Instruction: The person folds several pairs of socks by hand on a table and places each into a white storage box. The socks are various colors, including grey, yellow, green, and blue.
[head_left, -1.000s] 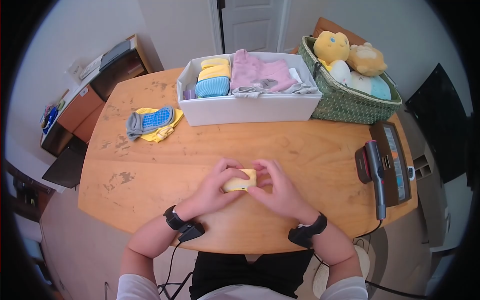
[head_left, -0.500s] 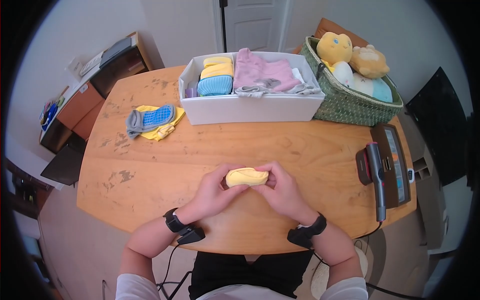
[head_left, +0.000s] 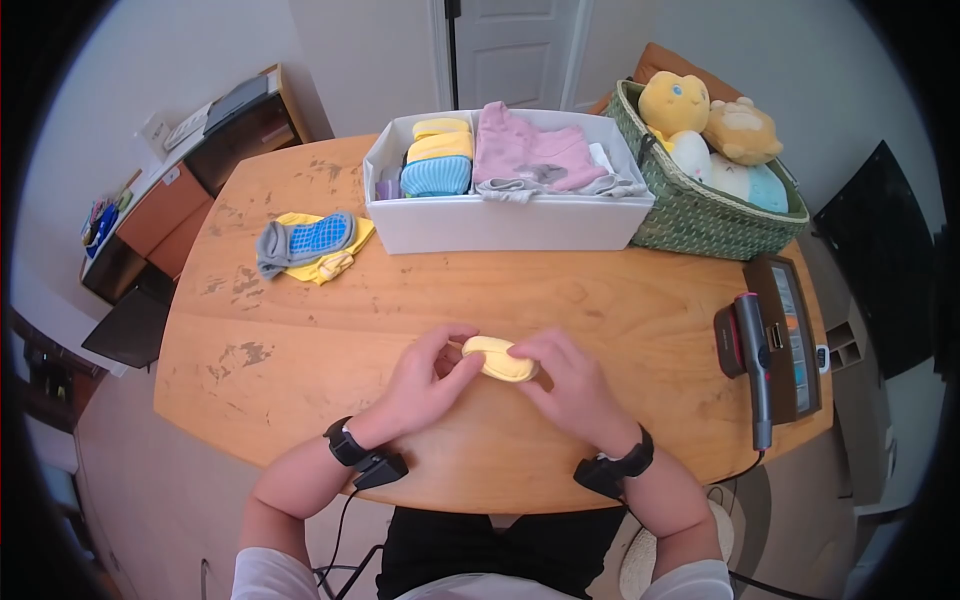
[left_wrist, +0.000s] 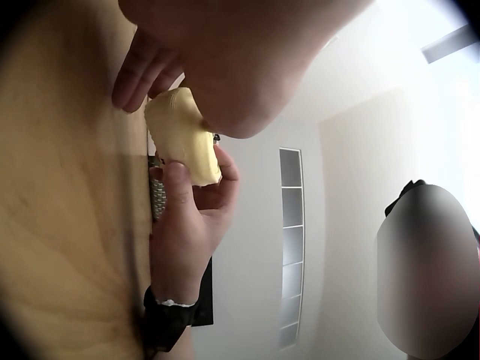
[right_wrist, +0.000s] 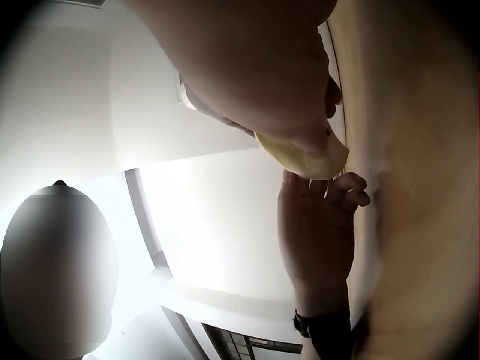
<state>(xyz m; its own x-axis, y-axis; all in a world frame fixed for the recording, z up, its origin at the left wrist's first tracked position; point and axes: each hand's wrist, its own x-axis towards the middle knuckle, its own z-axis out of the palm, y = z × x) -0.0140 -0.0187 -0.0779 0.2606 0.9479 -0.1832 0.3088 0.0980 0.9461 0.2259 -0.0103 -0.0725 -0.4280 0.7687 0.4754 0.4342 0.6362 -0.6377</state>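
Fingers [head_left: 452, 352] of the left hand [head_left: 425, 385] curl round one end of a small yellow roll of soft cloth [head_left: 499, 358], and the right hand [head_left: 573, 383] pinches its other end; both hands hold the roll low over the near middle of the wooden table [head_left: 300, 320]. From the head view the forearms come in from the near edge and angle toward each other, each wrist wearing a black strap. The roll is plump, oval and smooth-skinned, lying slightly tilted. Farther back stands a white rectangular box [head_left: 500, 225] packed with folded yellow, blue-striped and pink fabric, and just beside it a green woven basket [head_left: 700, 215] of plush toys. To the left lies a loose heap of socks [head_left: 305, 242], grey, blue-gridded and yellow, well apart from the hands. At the right edge a dark handled device [head_left: 755, 350] rests on a brown tray.

Seen from the left wrist, the left hand [left_wrist: 225, 60] fills the top of the frame, its fingertips touching the table [left_wrist: 60, 225], while the roll [left_wrist: 184, 135] sits between its thumb and the right hand [left_wrist: 187, 225], whose fingers wrap it from below.

Seen from the right wrist, the right hand [right_wrist: 255, 67] looms large and blurred, pressing on the roll [right_wrist: 307, 157]; the left hand [right_wrist: 319, 217] lies beyond it with fingers curled beside the grainy table [right_wrist: 420, 225].
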